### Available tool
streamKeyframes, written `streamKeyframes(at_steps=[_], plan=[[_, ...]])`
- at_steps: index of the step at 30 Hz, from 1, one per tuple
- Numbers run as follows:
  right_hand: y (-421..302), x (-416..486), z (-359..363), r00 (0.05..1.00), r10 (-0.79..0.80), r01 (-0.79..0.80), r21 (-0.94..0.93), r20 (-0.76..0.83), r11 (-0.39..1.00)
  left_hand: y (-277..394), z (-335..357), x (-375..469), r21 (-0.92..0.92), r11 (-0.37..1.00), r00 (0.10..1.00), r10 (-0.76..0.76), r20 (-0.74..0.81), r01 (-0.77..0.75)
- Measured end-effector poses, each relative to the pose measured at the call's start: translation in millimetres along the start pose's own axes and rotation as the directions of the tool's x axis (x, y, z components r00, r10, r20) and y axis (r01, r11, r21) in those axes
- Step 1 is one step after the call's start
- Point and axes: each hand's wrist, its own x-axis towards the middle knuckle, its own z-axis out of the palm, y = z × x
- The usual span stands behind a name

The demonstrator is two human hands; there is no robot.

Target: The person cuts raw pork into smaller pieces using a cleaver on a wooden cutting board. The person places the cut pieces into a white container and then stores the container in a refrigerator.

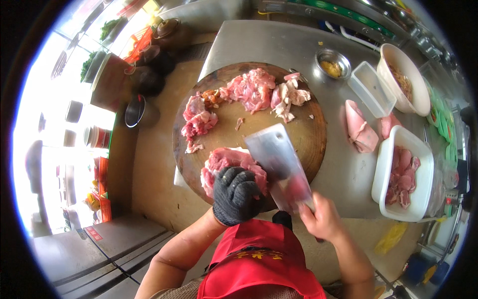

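My left hand (237, 194), in a dark knitted glove, presses with curled fingers on a large piece of raw meat (229, 159) at the near edge of a round wooden chopping block (224, 130). In my bare right hand (323, 218) is the handle of a broad cleaver (274, 157). Its blade stands just right of the meat, slanting over the block. Along the block's far side lie a heap of pink meat pieces (250, 89), pale fatty trimmings (289, 95), a small orange-brown lump (211, 98) and redder meat pieces (198, 117) at the left.
The block rests on a steel table (257, 41). At the right are a white tub (384, 187) of meat, rolled skin-on meat (358, 127), a clear plastic box (371, 89), a large cream bowl (422, 86) and a small metal bowl (345, 56). A dark bucket (135, 112) stands at left.
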Motion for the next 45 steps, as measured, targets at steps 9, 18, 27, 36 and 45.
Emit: streamKeyframes(at_steps=[9,18,27,36,45], plan=[[1,-8,11,0.999,-0.024,0.022,-0.049,-0.029,0.999,-14,-3,-1,0.066,0.993,0.994,-0.099,0.042,0.096],[5,27,12,0.944,0.240,-0.312,0.375,0.228,0.873,-20,-10,-2,-0.047,0.963,0.964,-0.266,-0.007,0.265],[40,-78,16,0.946,0.155,-0.194,0.113,0.285,0.974,-46,-38,-18,-0.471,0.696,0.715,-0.676,-0.177,0.541],[13,-22,37,0.953,0.276,-0.301,0.260,0.127,0.918,-52,-39,-23,-0.504,0.692,0.714,-0.673,-0.191,0.517],[-17,51,64,0.972,0.208,-0.232,0.326,0.107,0.917,-53,-37,-22,-0.442,0.743,0.750,-0.629,-0.205,0.502]])
